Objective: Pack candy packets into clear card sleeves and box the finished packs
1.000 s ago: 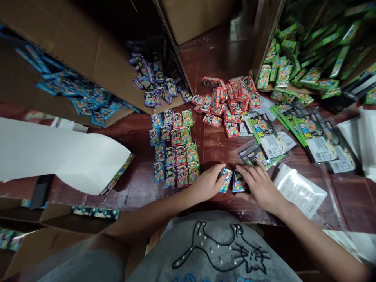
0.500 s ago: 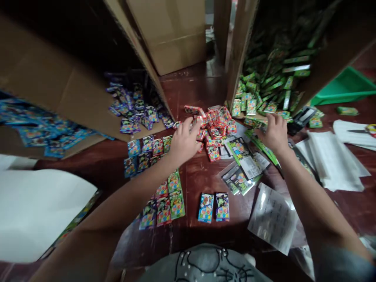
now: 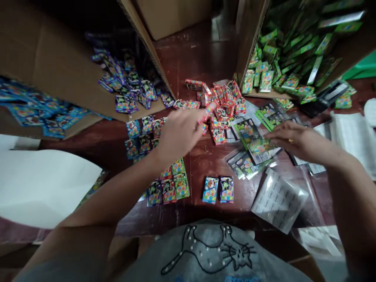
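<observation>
My left hand (image 3: pixel 180 131), blurred by motion, is closed on a small red box (image 3: pixel 209 111) at its fingertips, just in front of a loose heap of red boxes (image 3: pixel 225 100). A small green box (image 3: pixel 259 146) sticks out from the fingers of my right hand (image 3: pixel 289 138), above printed green-and-black bags (image 3: pixel 247 131). Between my arms, a blue box (image 3: pixel 210 189) and a purple box (image 3: pixel 226 189) lie side by side on the dark red table. Rows of mixed boxes (image 3: pixel 168 190) lie face up at the left, partly hidden under my left forearm.
Open cartons hold blue boxes (image 3: pixel 44 111), purple boxes (image 3: pixel 126 78) and green boxes (image 3: pixel 293 58). A clear plastic sheet (image 3: pixel 279 200) lies front right. Near it are a black device (image 3: pixel 326 98) and white papers (image 3: pixel 352 133). A large white sheet (image 3: pixel 44 184) covers the left.
My left hand has picked a red box from the heap and drawn it nearer. My right hand has come from the green boxes towards the middle with a green box. The view has shifted.
</observation>
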Tool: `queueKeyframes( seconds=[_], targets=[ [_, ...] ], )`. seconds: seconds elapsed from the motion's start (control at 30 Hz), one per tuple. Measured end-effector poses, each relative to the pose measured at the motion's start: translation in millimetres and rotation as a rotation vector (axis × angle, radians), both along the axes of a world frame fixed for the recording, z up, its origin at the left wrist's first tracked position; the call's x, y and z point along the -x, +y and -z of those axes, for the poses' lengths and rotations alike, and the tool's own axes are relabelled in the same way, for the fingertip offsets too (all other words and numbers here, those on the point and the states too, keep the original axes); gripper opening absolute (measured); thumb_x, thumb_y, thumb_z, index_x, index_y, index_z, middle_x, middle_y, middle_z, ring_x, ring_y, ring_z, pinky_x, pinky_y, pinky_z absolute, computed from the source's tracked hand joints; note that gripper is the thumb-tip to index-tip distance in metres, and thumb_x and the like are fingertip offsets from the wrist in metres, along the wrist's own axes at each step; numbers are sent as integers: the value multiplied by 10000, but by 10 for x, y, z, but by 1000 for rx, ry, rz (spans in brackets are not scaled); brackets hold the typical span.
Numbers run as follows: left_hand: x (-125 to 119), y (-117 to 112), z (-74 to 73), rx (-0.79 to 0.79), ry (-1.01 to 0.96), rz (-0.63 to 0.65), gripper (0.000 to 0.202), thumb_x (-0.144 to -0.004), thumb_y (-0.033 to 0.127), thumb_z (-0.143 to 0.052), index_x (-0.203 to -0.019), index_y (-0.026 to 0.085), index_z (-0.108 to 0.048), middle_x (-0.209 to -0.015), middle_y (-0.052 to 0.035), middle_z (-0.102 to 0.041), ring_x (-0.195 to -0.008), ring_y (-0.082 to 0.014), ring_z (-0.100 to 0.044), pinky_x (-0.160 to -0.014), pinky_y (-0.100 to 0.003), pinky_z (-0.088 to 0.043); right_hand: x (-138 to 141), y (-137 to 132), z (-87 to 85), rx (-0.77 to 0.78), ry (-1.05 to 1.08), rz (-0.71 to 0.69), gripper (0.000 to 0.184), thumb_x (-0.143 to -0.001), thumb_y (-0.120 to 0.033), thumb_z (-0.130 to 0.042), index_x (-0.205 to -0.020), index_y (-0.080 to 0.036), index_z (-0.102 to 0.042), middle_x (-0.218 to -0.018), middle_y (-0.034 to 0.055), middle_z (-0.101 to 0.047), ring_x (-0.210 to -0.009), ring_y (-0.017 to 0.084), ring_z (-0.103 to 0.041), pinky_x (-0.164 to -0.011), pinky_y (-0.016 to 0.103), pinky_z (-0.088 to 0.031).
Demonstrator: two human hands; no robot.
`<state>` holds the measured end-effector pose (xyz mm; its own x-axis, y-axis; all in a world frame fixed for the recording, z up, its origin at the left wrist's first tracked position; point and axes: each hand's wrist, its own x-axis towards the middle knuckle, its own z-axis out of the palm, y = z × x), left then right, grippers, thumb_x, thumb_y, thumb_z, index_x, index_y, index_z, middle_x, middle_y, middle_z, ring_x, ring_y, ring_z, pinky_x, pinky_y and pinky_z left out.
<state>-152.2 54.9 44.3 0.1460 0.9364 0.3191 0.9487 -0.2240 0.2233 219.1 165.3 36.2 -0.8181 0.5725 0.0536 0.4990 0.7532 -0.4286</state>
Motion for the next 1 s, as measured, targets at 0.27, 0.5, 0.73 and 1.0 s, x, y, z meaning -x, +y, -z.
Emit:
queueKeyframes(
  seconds=[0.27, 0.5, 0.73, 1.0],
  targets=[
    [-1180, -1285, 516, 32, 33, 613, 336, -1066, 165, -511, -1376, 192, -639, -1166, -85, -761, -936, -202, -685, -822, -388, -569, -259, -1287, -91, -170, -37, 156, 379, -1065, -266, -472, -1393, -295, -661, -1280, 114, -691, -1147, 311, -724, -940, 487, -658],
    [-1469, -1002, 670, 365, -64, 531, 967, -821, 506, -877, -1596, 155, -419, -1570, -179, -529, -1358, -365, -535, -1122, -516, -486, -537, -1448, -112, -204, 52, 233, 294, -1065, -269, -538, -1340, -296, -639, -1244, 113, -701, -1145, 298, -724, -977, 477, -632],
    [-1579, -605, 685, 469, -16, 712, 926, -795, 396, -808, -1604, 155, -426, -1472, -183, -580, -1349, -392, -531, -1158, -567, -430, -629, -1563, -93, -283, 147, 309, 467, -1050, -284, -563, -1512, -245, -511, -1139, 114, -682, -959, 257, -709, -822, 411, -620],
    [-1404, -591, 382, 680, -261, 420, 448, -1061, 417, -404, -909, 182, -753, -776, -50, -693, -732, -185, -637, -740, -340, -487, -501, -1872, -112, -36, 129, 496, 335, -999, -512, -607, -1114, -238, -760, -804, 47, -691, -658, 211, -674, -640, 353, -547]
  ],
)
